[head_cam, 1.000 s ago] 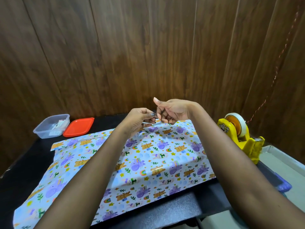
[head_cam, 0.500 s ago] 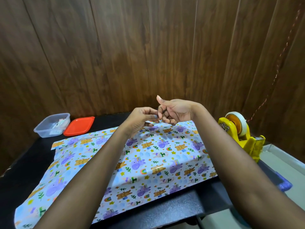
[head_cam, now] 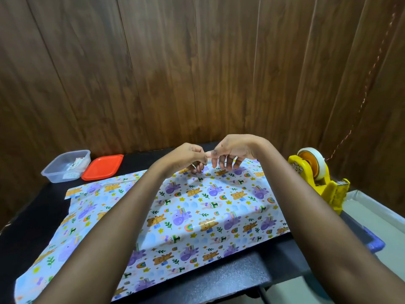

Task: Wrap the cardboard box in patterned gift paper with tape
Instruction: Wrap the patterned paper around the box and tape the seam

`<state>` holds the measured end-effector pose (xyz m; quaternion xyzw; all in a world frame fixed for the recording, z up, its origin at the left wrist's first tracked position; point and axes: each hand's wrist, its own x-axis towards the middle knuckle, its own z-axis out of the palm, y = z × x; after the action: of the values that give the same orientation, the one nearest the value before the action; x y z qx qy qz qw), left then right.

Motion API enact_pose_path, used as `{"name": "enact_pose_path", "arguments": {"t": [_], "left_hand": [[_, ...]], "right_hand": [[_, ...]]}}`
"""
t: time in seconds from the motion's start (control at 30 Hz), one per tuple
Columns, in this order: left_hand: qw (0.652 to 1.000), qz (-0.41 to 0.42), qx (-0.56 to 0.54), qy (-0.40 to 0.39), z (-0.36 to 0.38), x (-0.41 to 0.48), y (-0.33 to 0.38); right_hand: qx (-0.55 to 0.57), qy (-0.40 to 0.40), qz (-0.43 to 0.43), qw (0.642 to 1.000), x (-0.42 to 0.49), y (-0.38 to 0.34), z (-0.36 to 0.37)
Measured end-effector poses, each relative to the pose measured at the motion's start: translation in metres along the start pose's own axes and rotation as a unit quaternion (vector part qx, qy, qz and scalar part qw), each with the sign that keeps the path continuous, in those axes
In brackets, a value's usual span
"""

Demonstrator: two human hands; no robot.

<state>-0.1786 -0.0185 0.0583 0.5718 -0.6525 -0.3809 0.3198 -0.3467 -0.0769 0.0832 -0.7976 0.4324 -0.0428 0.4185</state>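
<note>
Patterned gift paper (head_cam: 197, 216) with bears and purple animals covers a flat raised shape on the black table; the cardboard box itself is hidden under it. Both hands hover above the paper's far edge. My left hand (head_cam: 188, 157) and my right hand (head_cam: 232, 153) meet fingertip to fingertip and pinch a small clear piece of tape (head_cam: 208, 154) between them. My right hand's other fingers hang down, loosely spread. A yellow tape dispenser (head_cam: 317, 181) with a white roll stands at the right.
A clear plastic container (head_cam: 65, 166) and its orange lid (head_cam: 103, 167) sit at the back left of the black table (head_cam: 32, 216). Dark wood panelling rises just behind. A white surface (head_cam: 372, 216) lies to the right, beyond the dispenser.
My right hand has turned from thumb-up to palm-down, its fingers now hanging over the paper. Both hands stay together at the tape piece above the paper's far edge.
</note>
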Motion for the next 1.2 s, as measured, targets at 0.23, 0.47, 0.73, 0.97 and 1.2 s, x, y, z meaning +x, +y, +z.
{"name": "enact_pose_path", "arguments": {"t": [0.23, 0.47, 0.73, 0.97, 1.2], "left_hand": [[0.999, 0.010, -0.035, 0.016, 0.007, 0.009, -0.002], [0.998, 0.028, -0.041, 0.025, 0.001, 0.011, -0.004], [1.000, 0.018, -0.013, 0.014, -0.004, 0.008, 0.001], [0.979, -0.060, 0.043, 0.188, -0.015, 0.021, -0.012], [0.909, -0.054, 0.414, -0.013, 0.017, 0.016, -0.025]], "right_hand": [[0.029, 0.052, 0.005, 0.998, -0.004, -0.004, 0.002], [0.056, 0.145, 0.002, 0.988, -0.006, 0.000, 0.009], [0.095, 0.172, -0.108, 0.974, -0.001, 0.006, 0.016], [0.224, 0.183, 0.005, 0.957, 0.005, 0.013, 0.012], [0.170, 0.229, 0.114, 0.952, 0.041, -0.005, 0.031]]}}
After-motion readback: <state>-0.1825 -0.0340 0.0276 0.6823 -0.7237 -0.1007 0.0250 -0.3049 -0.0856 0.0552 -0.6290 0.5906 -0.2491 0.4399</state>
